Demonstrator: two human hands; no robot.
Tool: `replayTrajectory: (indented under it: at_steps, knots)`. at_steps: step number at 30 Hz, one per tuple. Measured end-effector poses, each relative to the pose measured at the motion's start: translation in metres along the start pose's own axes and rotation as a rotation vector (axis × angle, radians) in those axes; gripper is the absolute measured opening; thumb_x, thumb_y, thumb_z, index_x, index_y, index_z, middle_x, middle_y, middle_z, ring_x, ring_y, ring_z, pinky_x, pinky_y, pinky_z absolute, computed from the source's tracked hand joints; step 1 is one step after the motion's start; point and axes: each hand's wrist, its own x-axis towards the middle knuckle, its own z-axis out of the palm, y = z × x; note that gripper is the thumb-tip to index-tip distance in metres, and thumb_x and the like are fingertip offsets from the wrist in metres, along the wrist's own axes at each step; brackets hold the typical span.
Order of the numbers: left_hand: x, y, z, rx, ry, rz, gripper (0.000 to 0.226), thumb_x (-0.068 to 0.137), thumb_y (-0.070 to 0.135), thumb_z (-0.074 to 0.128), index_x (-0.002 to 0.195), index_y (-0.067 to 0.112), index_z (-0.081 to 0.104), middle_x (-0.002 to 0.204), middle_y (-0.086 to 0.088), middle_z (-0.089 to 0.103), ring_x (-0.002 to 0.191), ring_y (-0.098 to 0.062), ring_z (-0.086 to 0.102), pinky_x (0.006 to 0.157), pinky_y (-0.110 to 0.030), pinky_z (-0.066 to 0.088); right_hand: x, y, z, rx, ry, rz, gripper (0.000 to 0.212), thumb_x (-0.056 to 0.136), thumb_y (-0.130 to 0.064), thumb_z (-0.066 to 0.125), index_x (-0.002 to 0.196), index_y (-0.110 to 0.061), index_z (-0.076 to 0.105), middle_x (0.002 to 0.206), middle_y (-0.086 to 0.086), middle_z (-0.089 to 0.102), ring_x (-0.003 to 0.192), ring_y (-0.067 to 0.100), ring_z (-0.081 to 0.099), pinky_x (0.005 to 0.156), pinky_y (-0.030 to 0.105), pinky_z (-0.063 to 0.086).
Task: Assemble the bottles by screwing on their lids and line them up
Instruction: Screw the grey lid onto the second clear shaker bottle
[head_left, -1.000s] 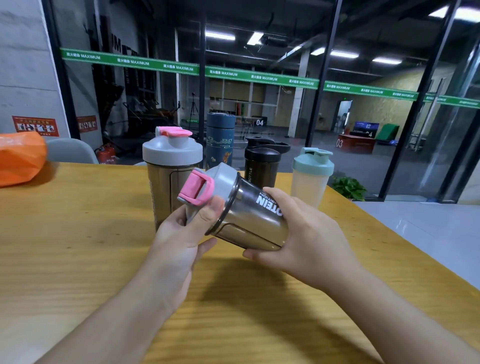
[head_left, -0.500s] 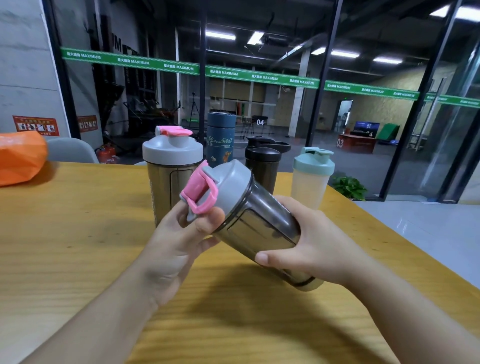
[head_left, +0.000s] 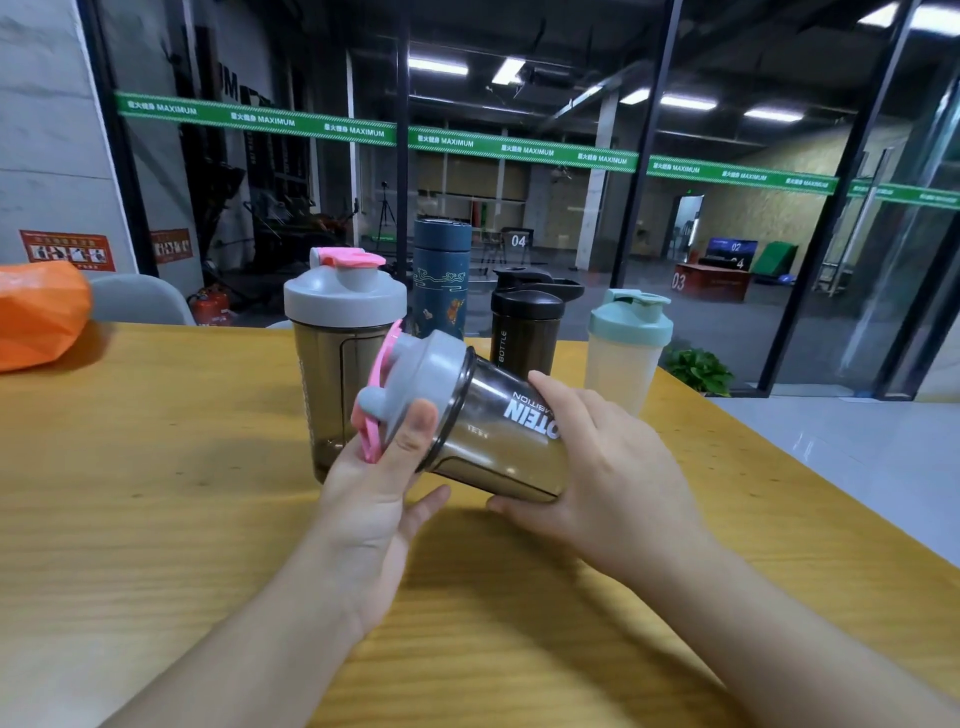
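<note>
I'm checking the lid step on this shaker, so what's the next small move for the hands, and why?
Probably one more tightening twist: the left hand grips the grey lid with the pink flip cap while the right hand holds the smoky shaker bottle tilted above the wooden table. Then stand it beside the four bottles already upright behind.

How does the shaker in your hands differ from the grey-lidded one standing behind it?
The held shaker is tilted off the table, gripped by the left hand and right hand; the standing shaker is upright, untouched. Held shows white lettering; standing shows none. Both have grey lids, pink caps, smoky bodies.
</note>
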Motion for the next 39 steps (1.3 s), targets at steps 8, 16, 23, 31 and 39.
replayTrajectory:
  at_steps: [8, 16, 23, 31, 39]
  knots:
    - [-0.001, 0.005, 0.0, 0.074, 0.014, 0.018, 0.06, 0.045, 0.045, 0.088, 0.097, 0.022, 0.068, 0.092, 0.006, 0.075, 0.09, -0.008, 0.068, 0.098, -0.043, 0.046, -0.001, 0.003, -0.005, 0.071, -0.143, 0.073, 0.097, 0.056, -0.065, 0.075, 0.136, -0.022, 0.043, 0.111, -0.006, 0.063, 0.096, 0.019, 0.062, 0.069, 0.023, 0.039]
    - [0.003, 0.008, -0.008, 0.169, -0.129, 0.115, 0.099, 0.023, 0.057, 0.091, 0.11, 0.017, 0.066, 0.101, -0.004, 0.075, 0.096, -0.017, 0.07, 0.093, -0.043, 0.049, 0.002, 0.007, -0.016, 0.528, -0.365, 0.232, 0.075, 0.054, -0.063, 0.073, 0.12, -0.053, 0.039, 0.103, -0.024, 0.06, 0.096, -0.004, 0.057, 0.079, 0.029, 0.053]
    - [0.004, 0.021, -0.016, 0.187, -0.37, 0.138, 0.087, 0.046, 0.047, 0.092, 0.123, 0.018, 0.063, 0.117, -0.018, 0.066, 0.103, -0.029, 0.065, 0.095, -0.045, 0.05, 0.006, 0.01, -0.025, 0.835, -0.506, 0.258, 0.066, 0.054, -0.059, 0.074, 0.115, -0.048, 0.051, 0.105, -0.028, 0.062, 0.099, -0.006, 0.06, 0.081, 0.013, 0.049]
    - [0.001, 0.024, -0.015, 0.115, -0.52, 0.129, 0.091, 0.062, 0.042, 0.084, 0.142, 0.024, 0.043, 0.137, -0.021, 0.052, 0.128, -0.045, 0.046, 0.106, -0.063, 0.034, 0.006, 0.009, -0.026, 0.963, -0.582, 0.248, 0.065, 0.06, -0.054, 0.071, 0.121, -0.038, 0.054, 0.112, -0.015, 0.065, 0.105, 0.003, 0.062, 0.088, 0.027, 0.05]
    - [-0.003, 0.014, 0.0, 0.04, -0.278, 0.173, 0.1, 0.048, 0.056, 0.087, 0.133, 0.016, 0.054, 0.13, -0.014, 0.062, 0.124, -0.033, 0.055, 0.103, -0.056, 0.042, -0.001, -0.015, -0.018, 0.649, -0.258, 0.285, 0.075, 0.057, -0.056, 0.078, 0.121, -0.052, 0.039, 0.108, -0.027, 0.059, 0.094, -0.006, 0.058, 0.076, 0.022, 0.05]
